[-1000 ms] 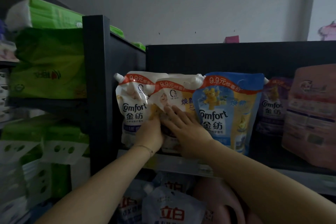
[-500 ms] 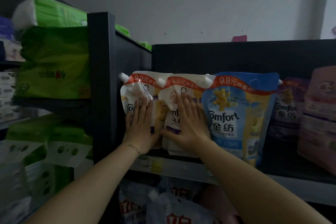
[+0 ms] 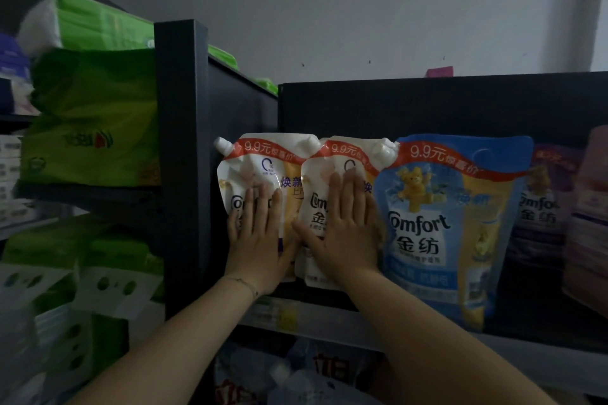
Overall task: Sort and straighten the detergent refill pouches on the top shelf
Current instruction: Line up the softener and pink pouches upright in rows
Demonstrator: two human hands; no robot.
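Stockroom, top shelf: my left grip (image 3: 256,240) and right grip (image 3: 342,230), both released and laid flat, press the left white pouch (image 3: 250,161) and the right white pouch (image 3: 345,154), upright side by side at the left end of the top shelf (image 3: 312,319). Even palm pressure should, I judge, seat them square, level with the blue pouch (image 3: 454,223) alongside, without buckling their soft fronts.

Top shelf (image 3: 329,317), left to right: shelf post (image 3: 181,158), leftmost pouch (image 3: 260,164) just beside it, second pouch (image 3: 339,158) touching, third pouch (image 3: 460,240), fourth pouch (image 3: 539,207) partly behind third. Left hand (image 3: 260,240) lay flat on leftmost pouch, right hand (image 3: 342,233) on second
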